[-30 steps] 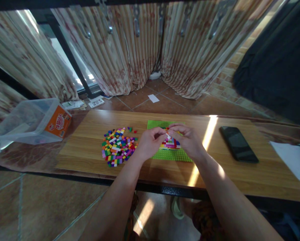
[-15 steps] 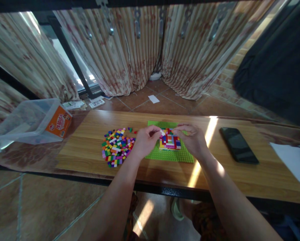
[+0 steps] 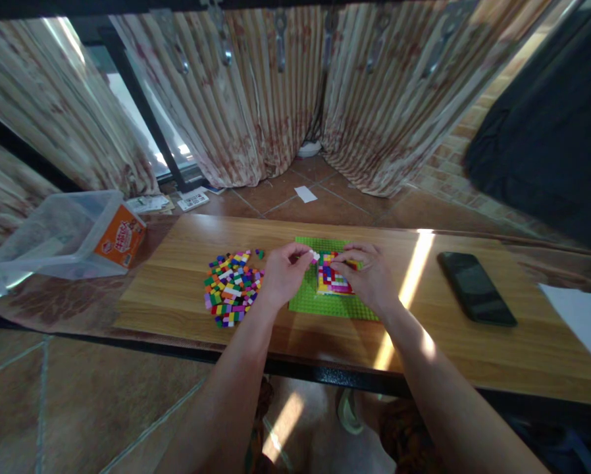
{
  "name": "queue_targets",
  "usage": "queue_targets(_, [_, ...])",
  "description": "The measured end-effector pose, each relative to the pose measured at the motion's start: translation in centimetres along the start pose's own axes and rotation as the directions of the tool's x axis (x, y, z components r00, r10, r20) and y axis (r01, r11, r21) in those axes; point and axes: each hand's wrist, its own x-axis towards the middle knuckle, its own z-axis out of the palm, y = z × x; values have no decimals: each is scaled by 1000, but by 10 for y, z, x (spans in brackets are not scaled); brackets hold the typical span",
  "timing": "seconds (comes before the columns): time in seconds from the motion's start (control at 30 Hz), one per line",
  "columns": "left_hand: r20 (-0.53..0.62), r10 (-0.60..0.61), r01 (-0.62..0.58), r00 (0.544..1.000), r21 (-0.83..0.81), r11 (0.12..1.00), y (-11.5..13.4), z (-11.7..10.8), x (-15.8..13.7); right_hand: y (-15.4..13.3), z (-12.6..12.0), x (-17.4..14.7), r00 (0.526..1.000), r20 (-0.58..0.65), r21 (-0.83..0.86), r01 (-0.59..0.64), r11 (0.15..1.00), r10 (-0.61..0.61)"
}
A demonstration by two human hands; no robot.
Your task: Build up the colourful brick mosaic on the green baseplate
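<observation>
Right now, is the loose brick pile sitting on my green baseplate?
No, the loose brick pile lies on the wooden tabletop, to the left of the green baseplate.

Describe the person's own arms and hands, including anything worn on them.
The bare, ungloved left hand and right hand have slim fingers. Both tapering forearms show without sleeves, watch, bracelet or cables. A small, bright patch of sunlight falls near the right wrist. Rings or nail details are too small to tell.
</observation>
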Motion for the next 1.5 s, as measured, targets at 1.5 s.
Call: queue_targets(1.5, [187,-32,80,982,-257,963,15,23,-9,-39,-6,-5,955,144,496,-296,817,258])
